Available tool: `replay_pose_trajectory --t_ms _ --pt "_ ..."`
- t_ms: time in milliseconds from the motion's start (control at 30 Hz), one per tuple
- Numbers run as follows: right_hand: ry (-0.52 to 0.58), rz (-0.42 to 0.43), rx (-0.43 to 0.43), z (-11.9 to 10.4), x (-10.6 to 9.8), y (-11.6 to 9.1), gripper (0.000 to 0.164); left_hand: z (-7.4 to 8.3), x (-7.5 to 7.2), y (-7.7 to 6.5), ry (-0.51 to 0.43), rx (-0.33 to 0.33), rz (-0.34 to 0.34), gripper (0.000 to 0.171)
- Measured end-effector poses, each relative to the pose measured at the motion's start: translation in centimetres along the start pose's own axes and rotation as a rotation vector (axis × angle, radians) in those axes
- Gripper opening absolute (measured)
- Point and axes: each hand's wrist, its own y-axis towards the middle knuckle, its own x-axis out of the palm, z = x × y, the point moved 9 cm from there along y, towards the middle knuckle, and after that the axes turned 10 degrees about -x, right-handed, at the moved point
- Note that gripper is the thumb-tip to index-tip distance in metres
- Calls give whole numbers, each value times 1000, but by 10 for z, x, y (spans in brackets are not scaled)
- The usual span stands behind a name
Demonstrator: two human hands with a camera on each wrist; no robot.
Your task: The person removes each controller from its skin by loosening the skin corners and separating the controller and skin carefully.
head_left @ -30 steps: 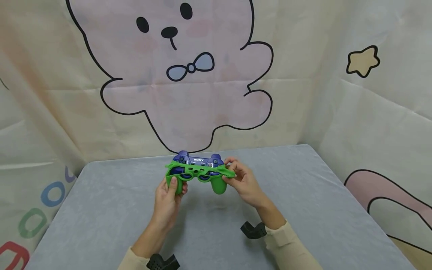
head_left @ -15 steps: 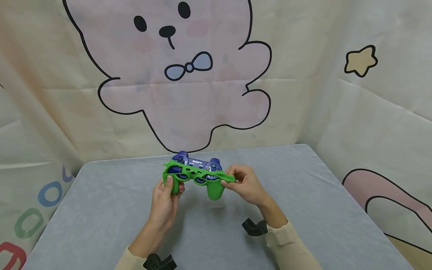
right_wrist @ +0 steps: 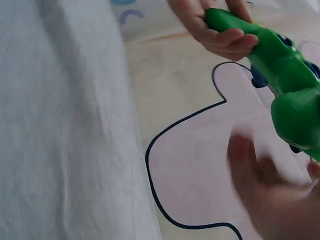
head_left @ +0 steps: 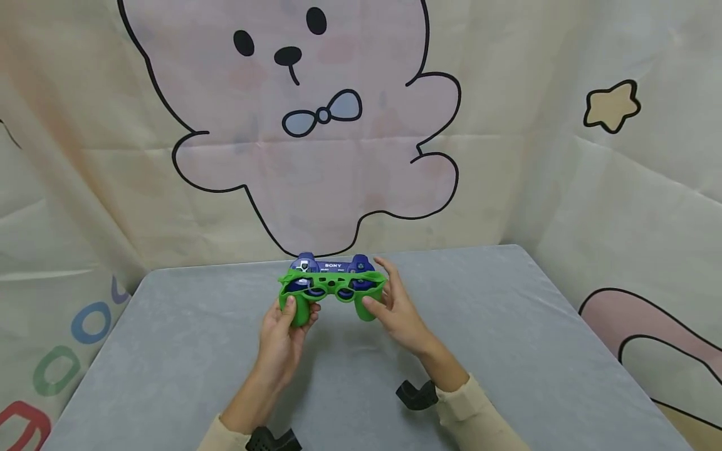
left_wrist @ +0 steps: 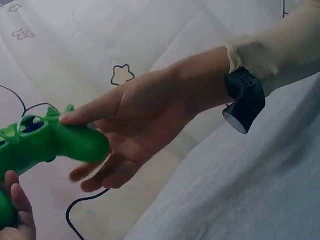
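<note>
One left hand (head_left: 281, 335), one right hand (head_left: 402, 318), one controller (head_left: 333, 266)

The controller has one green cover (head_left: 333, 274) with two grips (head_left: 301, 313). Two sleeves (head_left: 474, 413), two black wrist pieces (head_left: 416, 396), one counter (head_left: 507, 376). Printed on the cloth in the head view: one cartoon animal (head_left: 304, 169) with two eyes (head_left: 244, 43), one nose (head_left: 287, 56) and one bow tie (head_left: 323, 116); one star (head_left: 613, 106); four coloured letter shapes (head_left: 106, 322).
</note>
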Motion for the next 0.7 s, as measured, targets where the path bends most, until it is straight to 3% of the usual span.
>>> replay_pose_trajectory --t_ms 133,233,500,700 --pt "225 -67 32 4 4 -1 59 -1 6 -1 110 -20 -82 42" --pt "323 -87 30 2 5 -2 56 -2 8 -2 214 -37 -132 39" --pt "357 -129 5 -5 11 -3 60 -4 12 -3 345 -59 -209 40" --pt "395 -52 -31 -4 9 -3 55 -4 19 -7 441 -20 -244 34"
